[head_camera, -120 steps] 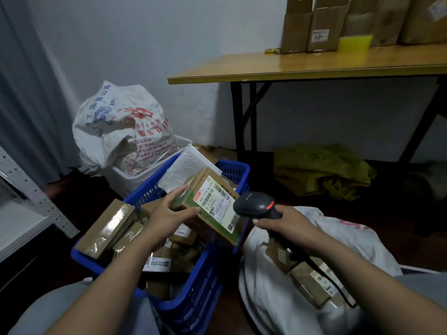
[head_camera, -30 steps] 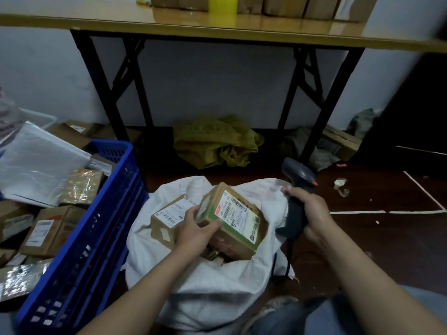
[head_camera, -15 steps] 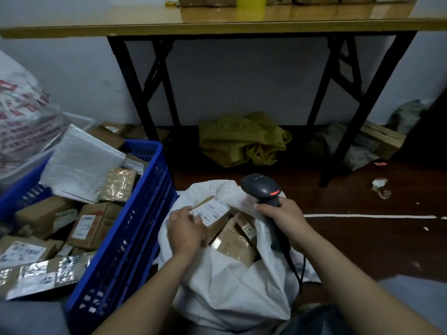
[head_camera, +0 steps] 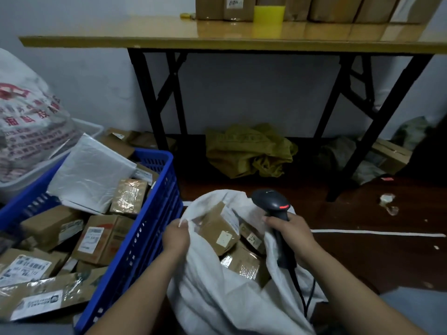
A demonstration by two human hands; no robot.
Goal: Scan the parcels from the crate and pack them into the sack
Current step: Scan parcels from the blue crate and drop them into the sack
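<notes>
Crate [head_camera: 154, 228], sack [head_camera: 217, 298] (yellow cloth [head_camera: 249, 151]) on floor [head_camera: 362, 257]

Two hands are counted, a left hand [head_camera: 176, 238] and a right hand [head_camera: 289, 229]. One scanner [head_camera: 271, 201] is seen at lower centre, and one white sack [head_camera: 217, 298] below it, in which at least three boxes [head_camera: 217, 229] can be made out. One blue crate [head_camera: 145, 238] is found at lower left; at least seven parcels [head_camera: 104, 235] are counted in it, one being a white mailer [head_camera: 92, 172]. One table [head_camera: 145, 41] is shown across the top, with at least five cartons [head_camera: 333, 8] and one yellow block [head_camera: 269, 13] on it. One printed sack [head_camera: 31, 122] is seen at upper left, and one yellow-green sack [head_camera: 249, 151] under the table.
</notes>
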